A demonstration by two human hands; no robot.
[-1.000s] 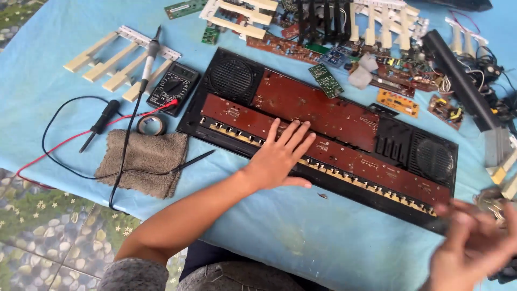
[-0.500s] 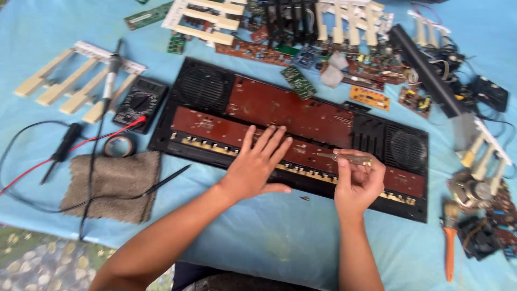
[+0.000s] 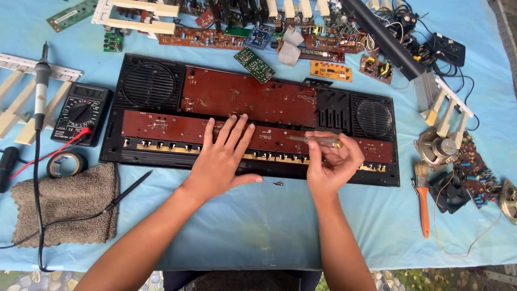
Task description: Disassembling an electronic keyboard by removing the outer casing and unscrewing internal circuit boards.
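A slim tester screwdriver (image 3: 315, 141), with a clear handle and a brass end cap, is held in the right hand (image 3: 329, 168); the fingers are closed round its capped end, thumb against fingertips, and the shaft points left, away from the palm, lying low over the long brown circuit board (image 3: 177, 128). It is judged to be light, stiff and somewhat slippery, best pinched near the cap as it is now, since a grip further along would hide the tip.

Just left of that grip, the left hand (image 3: 221, 159) is laid flat and open on the same board, fingers spread, nothing held; the board is pressed down rather than grasped. The board is judged thin, brittle and easily scratched, so it would be taken by its edges, not by its parts.

Both boards sit inside a black keyboard case (image 3: 116, 156) with round speaker grilles (image 3: 149, 84) at either end. Well left of the hands lie a multimeter (image 3: 81, 110), a soldering iron (image 3: 41, 81), a roll of tape (image 3: 65, 164) and a grey cloth (image 3: 59, 202). To the right of the grip an orange-handled brush (image 3: 423, 196) lies on the blue table cover (image 3: 242, 226). Beyond the case, loose circuit boards (image 3: 256, 64) and white key strips (image 3: 142, 16) are scattered.
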